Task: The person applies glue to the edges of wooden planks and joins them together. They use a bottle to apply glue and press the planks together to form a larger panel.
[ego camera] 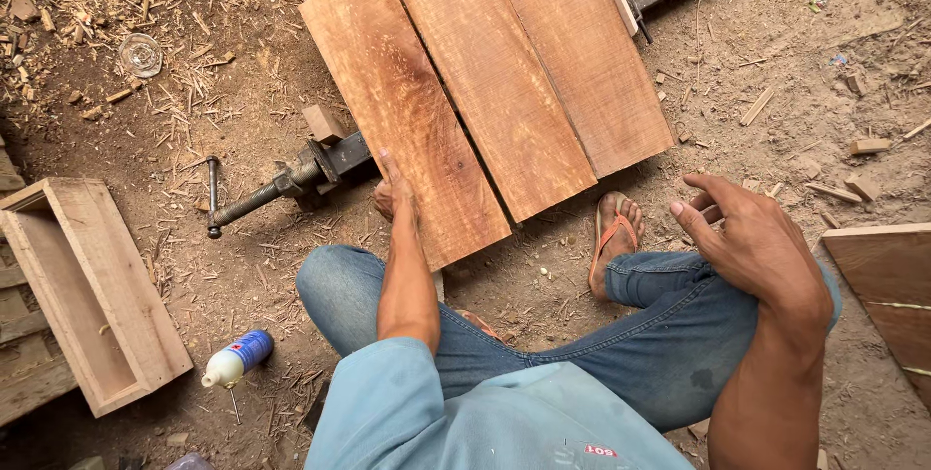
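Three reddish-brown wooden boards (485, 82) lie side by side on the dirt ground, held across a long metal bar clamp (291, 184). My left hand (396, 194) rests flat on the near corner of the left board, fingers together, beside the clamp's screw end. My right hand (752, 237) hovers above my right knee, fingers loosely curled and apart, holding nothing. I am crouched in blue jeans, and one foot in an orange flip-flop (613, 237) sits just below the boards' near edge.
An open wooden box (145, 334) lies at the left. A small blue and white spray can (238, 356) lies near my left knee. Another board (887, 286) is at the right edge. Wood chips and offcuts (868, 146) litter the ground.
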